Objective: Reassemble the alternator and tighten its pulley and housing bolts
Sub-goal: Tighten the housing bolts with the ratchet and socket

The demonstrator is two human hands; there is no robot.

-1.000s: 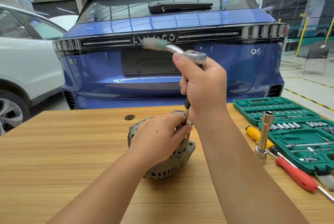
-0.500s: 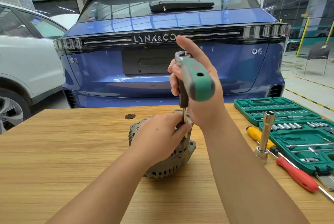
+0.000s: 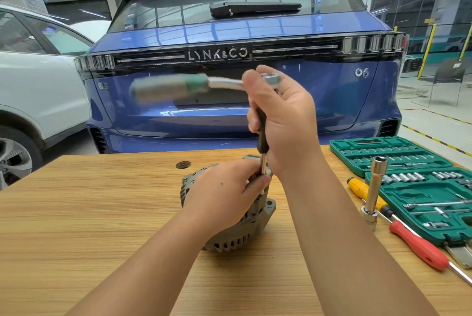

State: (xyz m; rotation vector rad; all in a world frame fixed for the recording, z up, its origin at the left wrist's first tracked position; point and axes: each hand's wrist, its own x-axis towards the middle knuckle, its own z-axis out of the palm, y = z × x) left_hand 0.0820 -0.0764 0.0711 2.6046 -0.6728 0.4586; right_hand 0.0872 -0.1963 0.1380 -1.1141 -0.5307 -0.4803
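Pressure straight down the extension (image 3: 262, 134) from the right hand (image 3: 283, 121), its grip clamped around the ratchet (image 3: 178, 86) head, should keep the socket seated while the left hand (image 3: 224, 195), below it, grips the alternator (image 3: 245, 229) on the bench (image 3: 76, 213).

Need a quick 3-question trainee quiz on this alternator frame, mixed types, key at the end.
1. True or false: the left hand rests on the alternator.
2. The right hand grips: A) the red screwdriver B) the ratchet and its extension bar C) the socket case
3. What colour is the ratchet's grip?

Key: 1 true; 2 B; 3 green.
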